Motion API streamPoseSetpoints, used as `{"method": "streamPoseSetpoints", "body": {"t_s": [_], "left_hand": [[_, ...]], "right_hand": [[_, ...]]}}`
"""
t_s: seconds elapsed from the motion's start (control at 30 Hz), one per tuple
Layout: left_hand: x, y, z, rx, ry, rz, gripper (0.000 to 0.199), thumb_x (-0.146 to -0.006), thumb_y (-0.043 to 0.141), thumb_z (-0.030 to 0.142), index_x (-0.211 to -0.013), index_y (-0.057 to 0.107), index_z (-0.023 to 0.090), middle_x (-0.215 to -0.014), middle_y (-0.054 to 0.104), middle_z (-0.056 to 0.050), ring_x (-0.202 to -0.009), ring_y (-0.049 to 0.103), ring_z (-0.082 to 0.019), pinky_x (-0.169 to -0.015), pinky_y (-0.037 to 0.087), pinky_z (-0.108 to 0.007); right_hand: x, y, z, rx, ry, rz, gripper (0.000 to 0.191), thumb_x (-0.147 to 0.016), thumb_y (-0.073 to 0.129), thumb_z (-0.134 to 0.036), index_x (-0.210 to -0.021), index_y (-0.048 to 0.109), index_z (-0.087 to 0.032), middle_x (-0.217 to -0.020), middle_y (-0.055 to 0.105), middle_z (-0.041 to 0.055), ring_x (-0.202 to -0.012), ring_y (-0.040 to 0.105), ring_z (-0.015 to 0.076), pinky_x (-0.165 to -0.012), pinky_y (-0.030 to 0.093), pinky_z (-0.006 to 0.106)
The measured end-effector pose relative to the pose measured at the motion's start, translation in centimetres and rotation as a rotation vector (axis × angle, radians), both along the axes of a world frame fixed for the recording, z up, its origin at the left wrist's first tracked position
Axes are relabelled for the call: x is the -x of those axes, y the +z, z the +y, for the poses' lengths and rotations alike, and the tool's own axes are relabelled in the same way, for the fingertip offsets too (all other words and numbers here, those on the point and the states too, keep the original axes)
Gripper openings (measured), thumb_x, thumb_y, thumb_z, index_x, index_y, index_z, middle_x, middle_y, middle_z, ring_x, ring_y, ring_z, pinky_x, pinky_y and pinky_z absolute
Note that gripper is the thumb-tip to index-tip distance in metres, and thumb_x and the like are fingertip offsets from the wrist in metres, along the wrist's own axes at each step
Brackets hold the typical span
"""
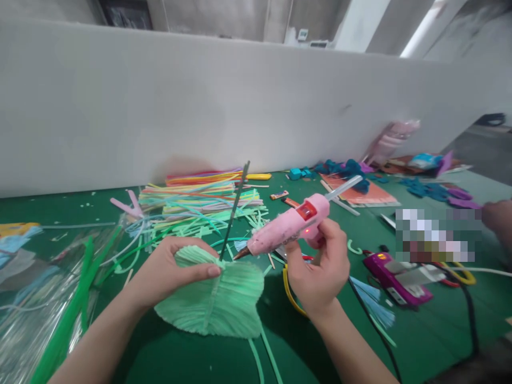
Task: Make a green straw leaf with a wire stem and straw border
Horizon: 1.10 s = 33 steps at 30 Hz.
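Note:
A mint-green ribbed leaf shape [224, 304] hangs from my left hand [184, 266], whose thumb and fingers pinch its upper edge. From that edge a thin dark stem [236, 205] rises, tilted slightly right. My right hand [320, 266] is wrapped round the handle of a pink glue gun [286, 224]. The gun's brown nozzle points down and left, close beside the base of the stem; whether it touches is unclear. A clear glue stick [346, 188] sticks out of the gun's back end.
Colourful pipe cleaners [196, 197] lie in a pile behind the leaf. Clear plastic wrap [44, 309] is at the left. A purple power strip [396, 280] with cables sits at the right. Another person's hand [498, 218] shows at the right edge.

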<state>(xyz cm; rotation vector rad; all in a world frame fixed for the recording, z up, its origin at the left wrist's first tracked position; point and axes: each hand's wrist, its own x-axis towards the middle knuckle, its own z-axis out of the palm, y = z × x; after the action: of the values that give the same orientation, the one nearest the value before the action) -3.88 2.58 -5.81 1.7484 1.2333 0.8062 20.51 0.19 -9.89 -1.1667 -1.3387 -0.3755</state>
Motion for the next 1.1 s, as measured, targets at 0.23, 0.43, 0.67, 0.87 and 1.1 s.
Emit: {"method": "streamPoseSetpoints", "body": {"t_s": [0.23, 0.43, 0.67, 0.87, 1.1], "left_hand": [[-0.11, -0.79, -0.07, -0.022, 0.064, 0.007, 0.022, -0.066, 0.083, 0.046, -0.073, 0.077, 0.025, -0.073, 0.075, 0.000, -0.072, 0.070, -0.022, -0.079, 0.056, -0.033], [-0.44, 0.01, -0.30, -0.037, 0.012, 0.019, 0.019, -0.068, 0.083, 0.043, -0.074, 0.077, 0.027, -0.075, 0.076, 0.003, -0.075, 0.070, -0.018, -0.077, 0.056, -0.026], [-0.41, -0.06, -0.42, -0.063, 0.005, 0.013, 0.016, -0.068, 0.084, 0.041, -0.074, 0.077, 0.028, -0.075, 0.076, 0.005, -0.074, 0.071, -0.015, -0.076, 0.055, -0.022], [-0.47, 0.04, -0.39, -0.080, -0.006, 0.010, 0.014, -0.068, 0.083, 0.040, -0.074, 0.077, 0.028, -0.074, 0.077, 0.005, -0.073, 0.071, -0.014, -0.074, 0.055, -0.021], [-0.45, 0.07, -0.40, -0.086, -0.004, 0.018, 0.015, -0.068, 0.083, 0.040, -0.074, 0.077, 0.028, -0.075, 0.077, 0.005, -0.073, 0.071, -0.015, -0.075, 0.055, -0.022]], "right_hand": [[-0.05, -0.20, 0.07, 0.003, -0.087, -0.096, 0.032, -0.085, 0.068, -0.023, -0.113, 0.054, -0.019, -0.099, 0.065, 0.0080, -0.085, 0.065, 0.0229, -0.066, 0.049, 0.034], [-0.04, -0.29, 0.32, -0.051, -0.078, -0.123, 0.035, -0.082, 0.071, -0.019, -0.113, 0.055, -0.018, -0.099, 0.066, 0.0073, -0.085, 0.065, 0.0229, -0.066, 0.048, 0.032], [0.04, -0.34, 0.18, -0.057, -0.063, -0.124, 0.035, -0.082, 0.071, -0.019, -0.114, 0.054, -0.018, -0.099, 0.066, 0.0083, -0.089, 0.066, 0.0245, -0.068, 0.047, 0.033], [0.08, -0.34, 0.14, -0.053, -0.066, -0.131, 0.035, -0.083, 0.070, -0.018, -0.114, 0.054, -0.019, -0.099, 0.066, 0.0071, -0.086, 0.065, 0.0224, -0.066, 0.046, 0.032], [0.09, -0.40, 0.09, -0.052, -0.055, -0.135, 0.034, -0.084, 0.068, -0.019, -0.115, 0.054, -0.019, -0.100, 0.065, 0.0077, -0.086, 0.064, 0.0228, -0.065, 0.044, 0.031]]}}
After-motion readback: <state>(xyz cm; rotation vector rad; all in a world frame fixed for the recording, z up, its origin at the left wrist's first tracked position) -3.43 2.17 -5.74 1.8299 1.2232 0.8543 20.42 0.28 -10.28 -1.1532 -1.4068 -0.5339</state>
